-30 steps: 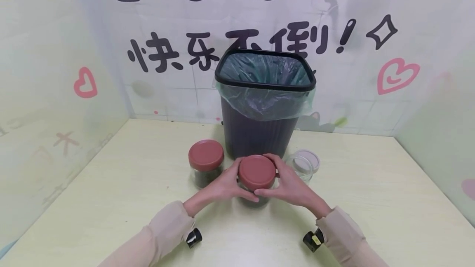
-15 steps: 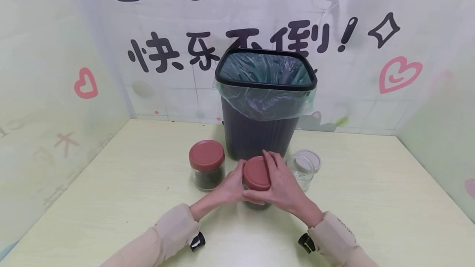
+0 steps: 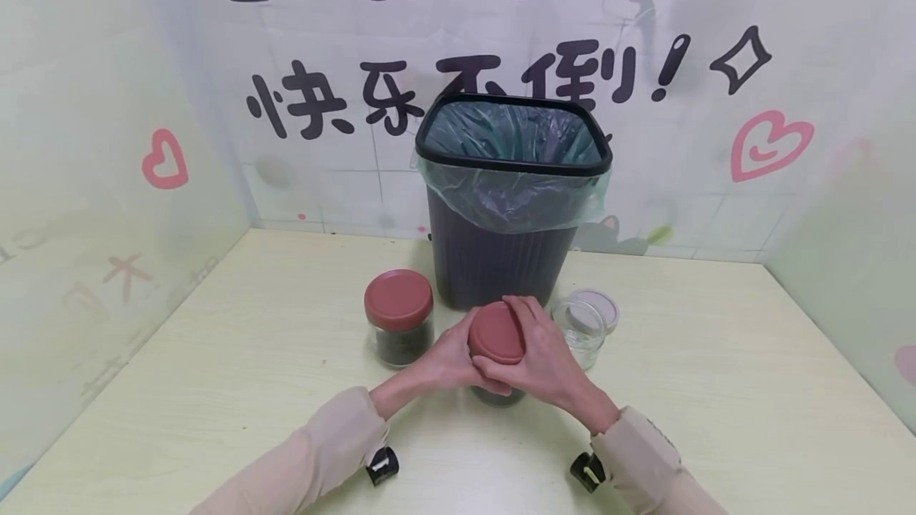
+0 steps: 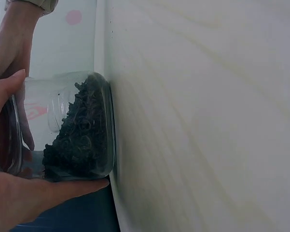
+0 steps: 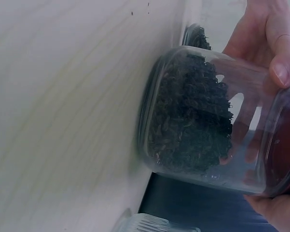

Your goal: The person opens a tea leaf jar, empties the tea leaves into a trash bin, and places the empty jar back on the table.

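Right hand [image 3: 547, 356] shifted: a second ago it was round the jar's side, now it lies higher, over the 3 o'clock edge of the red lid [image 3: 494, 332]. Left hand [image 3: 452, 358] clamped on the glass of the jar [image 5: 188, 116], from 9 o'clock. My read: one hand per part, so lid can be worked against glass. Lid's on; can't tell if loosened. Jar is upright at table centre, dark contents inside; bin [image 3: 501, 261] at its 12, second red-topped jar [image 3: 398, 316] at 9–10, uncovered glass jar [image 3: 585, 344] at 3.
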{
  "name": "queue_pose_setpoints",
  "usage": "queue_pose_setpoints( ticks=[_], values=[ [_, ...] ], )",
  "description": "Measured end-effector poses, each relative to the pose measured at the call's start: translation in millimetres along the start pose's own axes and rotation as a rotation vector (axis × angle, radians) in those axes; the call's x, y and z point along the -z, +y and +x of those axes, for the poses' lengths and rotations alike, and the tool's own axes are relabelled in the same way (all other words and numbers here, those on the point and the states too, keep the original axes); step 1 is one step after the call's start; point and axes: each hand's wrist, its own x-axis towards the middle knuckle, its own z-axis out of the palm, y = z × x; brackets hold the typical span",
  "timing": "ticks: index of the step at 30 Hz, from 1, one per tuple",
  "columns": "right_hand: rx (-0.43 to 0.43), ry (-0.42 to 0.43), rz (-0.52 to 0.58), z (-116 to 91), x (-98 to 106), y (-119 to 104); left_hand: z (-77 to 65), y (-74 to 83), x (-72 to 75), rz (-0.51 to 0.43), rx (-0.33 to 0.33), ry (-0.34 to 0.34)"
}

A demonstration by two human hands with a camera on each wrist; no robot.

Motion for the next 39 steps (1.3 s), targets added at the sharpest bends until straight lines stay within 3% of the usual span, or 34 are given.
queue_pose_setpoints(
  ticks=[22,28,39],
  values=[
    [0.04,0.01,0.019,-0.1,0.6,4.2,1.7,-1.5,1.1,0.016,-0.001,-0.021],
    [0.081,-0.038,0.051,2.7,3.2,7.4,1.4,-1.3,3.0,-0.011,0.02,-0.04],
    [0.112,-0.173,0.166,10.1,11.6,17.1,3.0,-1.0,10.1,-0.097,-0.005,-0.132]
  ],
)
